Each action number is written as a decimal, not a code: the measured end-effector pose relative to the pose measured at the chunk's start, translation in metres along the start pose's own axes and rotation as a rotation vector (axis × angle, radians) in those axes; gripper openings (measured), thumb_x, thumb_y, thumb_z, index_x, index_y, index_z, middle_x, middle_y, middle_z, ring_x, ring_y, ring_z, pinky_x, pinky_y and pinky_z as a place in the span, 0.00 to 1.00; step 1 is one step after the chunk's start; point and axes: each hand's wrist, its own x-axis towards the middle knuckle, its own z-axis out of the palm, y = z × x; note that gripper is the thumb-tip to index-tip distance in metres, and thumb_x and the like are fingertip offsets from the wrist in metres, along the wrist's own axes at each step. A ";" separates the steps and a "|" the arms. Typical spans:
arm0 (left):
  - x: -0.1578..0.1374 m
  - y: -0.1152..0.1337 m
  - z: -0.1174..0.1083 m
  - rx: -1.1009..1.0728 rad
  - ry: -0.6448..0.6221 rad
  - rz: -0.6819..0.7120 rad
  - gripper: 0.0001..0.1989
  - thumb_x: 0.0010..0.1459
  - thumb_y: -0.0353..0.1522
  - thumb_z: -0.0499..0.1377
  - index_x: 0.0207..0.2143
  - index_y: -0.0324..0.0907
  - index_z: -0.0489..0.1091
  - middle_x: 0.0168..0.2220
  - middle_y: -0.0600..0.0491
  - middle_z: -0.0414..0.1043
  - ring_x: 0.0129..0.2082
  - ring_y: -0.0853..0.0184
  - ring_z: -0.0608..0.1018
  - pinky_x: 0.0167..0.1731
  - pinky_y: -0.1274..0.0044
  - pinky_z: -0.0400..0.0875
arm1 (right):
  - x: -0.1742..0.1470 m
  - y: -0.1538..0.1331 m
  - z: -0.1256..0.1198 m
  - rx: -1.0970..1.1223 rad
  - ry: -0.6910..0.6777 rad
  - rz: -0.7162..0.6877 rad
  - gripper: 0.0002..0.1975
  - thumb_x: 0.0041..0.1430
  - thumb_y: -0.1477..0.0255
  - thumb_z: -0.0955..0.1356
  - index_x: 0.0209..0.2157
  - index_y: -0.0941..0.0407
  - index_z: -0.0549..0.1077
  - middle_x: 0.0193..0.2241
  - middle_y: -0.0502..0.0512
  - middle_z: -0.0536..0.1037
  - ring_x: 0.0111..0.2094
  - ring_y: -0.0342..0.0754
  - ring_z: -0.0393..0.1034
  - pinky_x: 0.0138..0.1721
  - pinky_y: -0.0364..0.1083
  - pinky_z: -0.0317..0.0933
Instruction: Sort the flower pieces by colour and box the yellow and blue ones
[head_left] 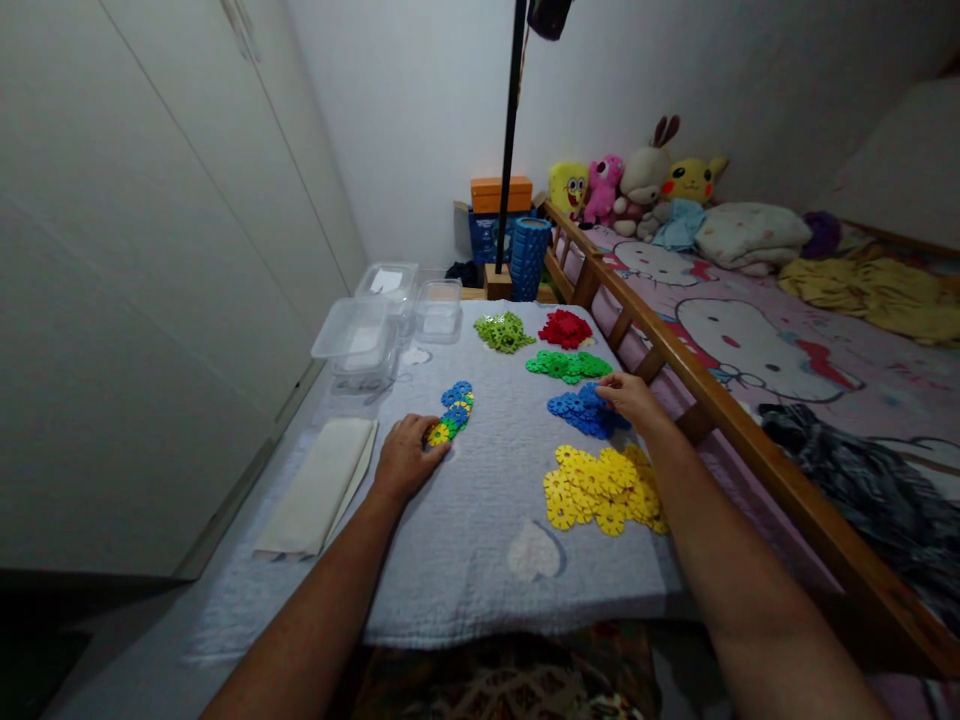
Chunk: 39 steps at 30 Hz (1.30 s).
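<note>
Flat plastic snowflake discs lie sorted by colour on a pale quilted cloth. My left hand rests on the cloth, fingertips on the near end of a joined chain of blue, yellow and green discs. My right hand reaches into the blue pile, fingers pinched on a blue disc. A yellow pile lies nearest me under my right forearm. Further back lie a dark green pile, a red pile and a light green pile.
Clear plastic boxes stand at the cloth's far left, and a folded cream cloth lies at the left edge. A wooden bed rail runs along the right. A black pole, a blue roller and plush toys stand behind.
</note>
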 end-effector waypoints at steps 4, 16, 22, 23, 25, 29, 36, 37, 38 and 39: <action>0.000 0.001 -0.001 0.000 0.005 -0.005 0.17 0.54 0.39 0.63 0.46 0.43 0.72 0.42 0.48 0.73 0.43 0.57 0.74 0.47 0.66 0.69 | 0.003 0.003 -0.001 -0.156 -0.026 -0.012 0.04 0.42 0.72 0.70 0.24 0.56 0.71 0.18 0.46 0.69 0.21 0.42 0.62 0.23 0.41 0.54; 0.000 0.004 -0.004 -0.002 0.006 -0.013 0.18 0.54 0.39 0.64 0.46 0.43 0.73 0.40 0.48 0.73 0.42 0.57 0.75 0.43 0.68 0.69 | 0.003 -0.002 0.009 -0.844 0.101 -0.172 0.06 0.54 0.74 0.67 0.33 0.57 0.78 0.33 0.56 0.80 0.35 0.48 0.72 0.34 0.43 0.57; 0.000 0.004 -0.002 -0.001 0.007 -0.015 0.18 0.55 0.39 0.63 0.47 0.43 0.72 0.41 0.48 0.73 0.43 0.57 0.74 0.44 0.67 0.69 | -0.006 -0.045 0.054 -0.819 -0.034 -0.339 0.08 0.57 0.74 0.67 0.37 0.59 0.78 0.35 0.56 0.80 0.36 0.48 0.71 0.37 0.43 0.58; 0.000 0.003 -0.002 -0.001 0.007 -0.016 0.18 0.55 0.39 0.63 0.47 0.43 0.71 0.41 0.48 0.73 0.43 0.57 0.74 0.44 0.68 0.69 | -0.009 -0.053 0.068 -0.795 -0.109 -0.373 0.09 0.57 0.74 0.67 0.38 0.58 0.78 0.34 0.56 0.80 0.35 0.47 0.71 0.36 0.43 0.57; 0.000 0.002 -0.001 -0.006 0.005 -0.017 0.18 0.55 0.39 0.63 0.48 0.43 0.71 0.42 0.48 0.73 0.43 0.57 0.74 0.44 0.67 0.69 | -0.015 -0.068 0.097 -0.764 -0.280 -0.431 0.08 0.58 0.73 0.68 0.38 0.58 0.79 0.34 0.55 0.81 0.34 0.46 0.71 0.36 0.42 0.57; -0.001 0.002 -0.001 -0.018 0.013 -0.012 0.18 0.55 0.39 0.63 0.48 0.44 0.71 0.42 0.48 0.73 0.43 0.57 0.74 0.45 0.67 0.69 | -0.026 -0.083 0.155 -0.760 -0.484 -0.514 0.10 0.59 0.74 0.68 0.41 0.56 0.80 0.37 0.55 0.81 0.37 0.47 0.72 0.39 0.42 0.59; -0.001 0.001 0.000 -0.009 0.007 -0.019 0.18 0.55 0.38 0.64 0.48 0.45 0.71 0.42 0.49 0.72 0.43 0.57 0.74 0.45 0.67 0.69 | -0.036 -0.077 0.205 -0.702 -0.487 -0.497 0.23 0.56 0.67 0.72 0.54 0.54 0.74 0.48 0.58 0.74 0.44 0.48 0.70 0.45 0.42 0.61; -0.001 0.001 0.000 -0.009 0.007 -0.017 0.19 0.55 0.38 0.64 0.48 0.44 0.71 0.42 0.48 0.72 0.44 0.57 0.74 0.46 0.67 0.69 | -0.037 -0.075 0.207 -0.684 -0.491 -0.487 0.24 0.55 0.66 0.73 0.54 0.53 0.74 0.49 0.58 0.73 0.44 0.48 0.70 0.45 0.42 0.62; -0.001 0.001 0.000 -0.009 0.006 -0.012 0.19 0.55 0.38 0.64 0.48 0.44 0.71 0.43 0.48 0.73 0.44 0.57 0.74 0.46 0.67 0.69 | -0.038 -0.073 0.208 -0.671 -0.495 -0.480 0.24 0.55 0.66 0.73 0.54 0.53 0.73 0.49 0.58 0.72 0.43 0.47 0.69 0.45 0.42 0.61; -0.001 0.000 0.000 -0.007 0.005 -0.008 0.19 0.55 0.38 0.64 0.48 0.44 0.71 0.43 0.48 0.73 0.44 0.57 0.74 0.46 0.67 0.69 | -0.038 -0.072 0.209 -0.661 -0.496 -0.475 0.24 0.54 0.67 0.73 0.53 0.53 0.73 0.48 0.57 0.71 0.42 0.47 0.69 0.45 0.42 0.61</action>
